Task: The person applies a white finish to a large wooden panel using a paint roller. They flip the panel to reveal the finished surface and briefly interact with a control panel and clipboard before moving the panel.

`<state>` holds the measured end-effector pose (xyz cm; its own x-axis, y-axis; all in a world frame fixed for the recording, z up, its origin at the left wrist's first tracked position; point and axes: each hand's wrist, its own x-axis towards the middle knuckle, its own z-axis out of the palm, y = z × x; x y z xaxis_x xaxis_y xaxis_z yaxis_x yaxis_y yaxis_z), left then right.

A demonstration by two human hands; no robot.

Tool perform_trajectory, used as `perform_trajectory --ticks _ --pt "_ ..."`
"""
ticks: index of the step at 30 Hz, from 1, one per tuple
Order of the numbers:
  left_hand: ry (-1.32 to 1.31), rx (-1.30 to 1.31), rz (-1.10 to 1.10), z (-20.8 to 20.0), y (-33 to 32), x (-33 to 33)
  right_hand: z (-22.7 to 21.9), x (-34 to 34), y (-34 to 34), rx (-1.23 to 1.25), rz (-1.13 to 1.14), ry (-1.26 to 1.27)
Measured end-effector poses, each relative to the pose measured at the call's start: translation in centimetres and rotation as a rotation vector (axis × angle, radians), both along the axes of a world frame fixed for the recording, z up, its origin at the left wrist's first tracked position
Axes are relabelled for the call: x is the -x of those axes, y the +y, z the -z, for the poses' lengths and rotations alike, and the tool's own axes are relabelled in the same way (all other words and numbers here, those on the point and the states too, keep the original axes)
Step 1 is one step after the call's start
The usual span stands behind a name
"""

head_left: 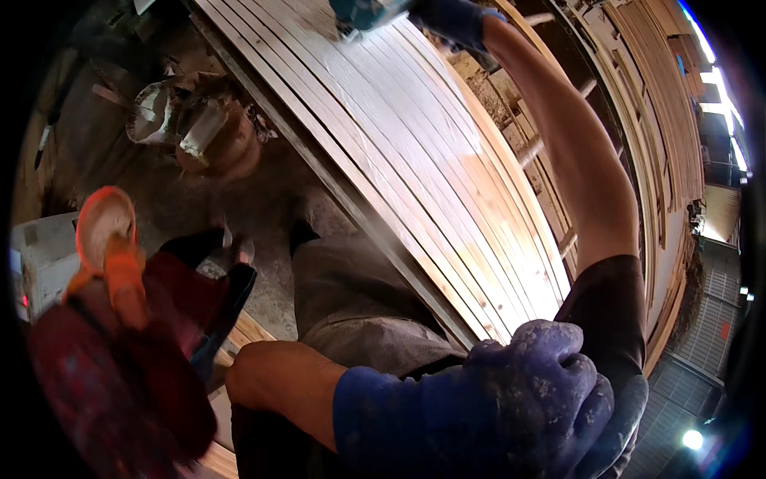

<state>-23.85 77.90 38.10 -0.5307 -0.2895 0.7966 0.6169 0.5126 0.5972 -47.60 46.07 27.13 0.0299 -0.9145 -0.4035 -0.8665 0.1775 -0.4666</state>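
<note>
My right hand point(453, 24), in a dark blue glove, reaches far out at the top edge. It is closed on the rear of a teal power tool point(363, 13), which is cut off by the frame. The tool rests on a row of long pale wooden strips point(415, 152) laid side by side. Bent across my front, my left arm ends in a dusty blue glove. That left hand point(550, 391) is curled into a fist near my right sleeve point(610, 311); anything inside it is hidden.
A person in dark red clothing point(120, 383) is close on my left, beside an orange-edged object point(106, 227). Torn sacks point(215, 136) stand on the floor past the strips' left edge. More long boards point(650, 104) are stacked at the right, beyond a gap with round bars.
</note>
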Motion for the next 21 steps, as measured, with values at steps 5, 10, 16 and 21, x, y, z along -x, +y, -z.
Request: perform_trajectory --ticks 5,10,16,21 --pt "-0.003 0.011 -0.11 -2.3 10.2 2.8 -1.9 6.8 18.2 0.106 -0.153 0.191" --pt "-0.042 0.049 -0.201 -3.5 19.3 5.7 -2.3 15.9 38.7 0.086 -0.113 0.155" --pt "-0.723 0.363 0.024 4.6 32.5 17.1 -6.0 18.5 49.6 -0.14 0.156 0.057" --pt "-0.809 0.47 -0.337 13.8 39.0 29.0 -5.3 18.6 53.0 -0.033 0.195 -0.184"
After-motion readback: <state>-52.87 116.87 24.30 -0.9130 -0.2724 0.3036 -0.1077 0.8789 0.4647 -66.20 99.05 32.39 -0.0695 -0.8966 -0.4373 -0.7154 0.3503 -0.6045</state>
